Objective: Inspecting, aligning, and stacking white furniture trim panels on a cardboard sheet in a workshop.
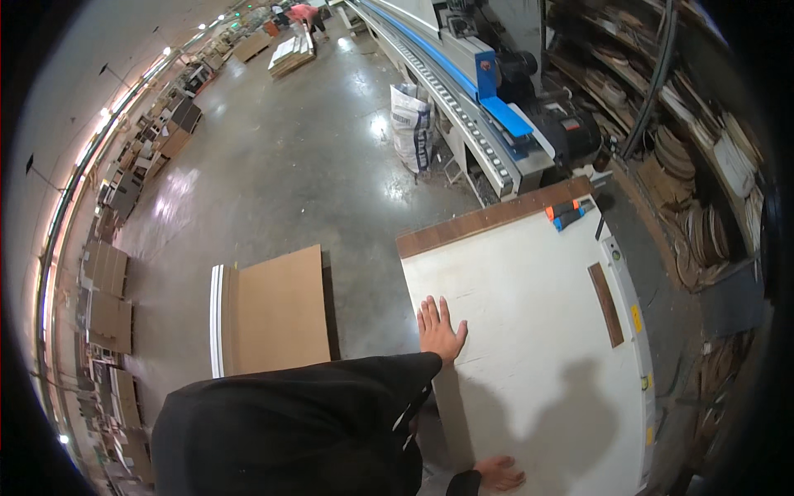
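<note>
My left hand lies flat near the near-left edge of a white-topped panel, fingers spread and nothing held. Lower down, my right hand rests on the same white surface with its fingers stretched out. A brown wooden strip runs along the panel's far edge. At the far right corner lie tools with orange and blue handles; their exact kind is unclear. A short brown wood strip sits on the right part, beside a long spirit level along the right edge.
Brown boards with white strips along one side stand to the left. A machine with a blue rail is ahead, next to a white sack. Shelves of wood offcuts line the right. A person in pink bends far off.
</note>
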A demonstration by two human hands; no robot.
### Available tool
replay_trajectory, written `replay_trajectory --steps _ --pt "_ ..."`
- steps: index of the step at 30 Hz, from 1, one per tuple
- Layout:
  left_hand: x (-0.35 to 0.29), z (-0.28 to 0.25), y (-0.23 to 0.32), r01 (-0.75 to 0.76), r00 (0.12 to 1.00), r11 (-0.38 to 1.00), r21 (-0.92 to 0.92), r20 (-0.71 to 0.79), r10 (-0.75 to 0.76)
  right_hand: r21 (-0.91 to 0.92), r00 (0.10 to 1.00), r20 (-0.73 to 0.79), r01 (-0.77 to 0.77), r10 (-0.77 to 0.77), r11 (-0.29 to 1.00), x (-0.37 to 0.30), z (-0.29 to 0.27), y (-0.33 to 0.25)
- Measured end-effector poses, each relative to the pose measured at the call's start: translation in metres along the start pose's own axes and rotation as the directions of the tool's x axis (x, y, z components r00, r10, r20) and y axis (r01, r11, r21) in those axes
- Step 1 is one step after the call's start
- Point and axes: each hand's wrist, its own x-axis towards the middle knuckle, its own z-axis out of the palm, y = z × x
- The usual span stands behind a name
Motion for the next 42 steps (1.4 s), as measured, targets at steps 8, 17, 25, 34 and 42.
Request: replay_trajectory --steps 8,17,25,34,42 --pt "-0.004 0.007 -0.005 0.014 1.000 1.000 0.009 0.004 -0.014 0.379 0.982 0.049 -0.187 0.182 0.906 0.007 -0.027 -0.012" --pt "-0.001 0.001 -0.005 0.022 1.000 1.000 -0.002 0.015 -0.022 0.670 0.931 0.188 -0.354 0.313 0.652 0.003 0.025 0.003" --pt "0.000 0.002 0.001 0.012 1.000 1.000 -0.007 0.026 -0.012 0.796 0.850 0.332 -0.485 0.409 0.363 0.004 0.075 0.047" --pt "-0.003 -0.001 0.000 0.018 0.999 1.000 0.006 0.032 -0.018 0.712 0.878 0.280 -0.461 0.388 0.530 0.004 0.058 0.017" --pt "-0.002 -0.002 -0.002 0.016 1.000 0.999 -0.034 0.027 -0.015 0.528 0.930 0.207 -0.367 0.303 0.766 0.011 0.037 0.014"
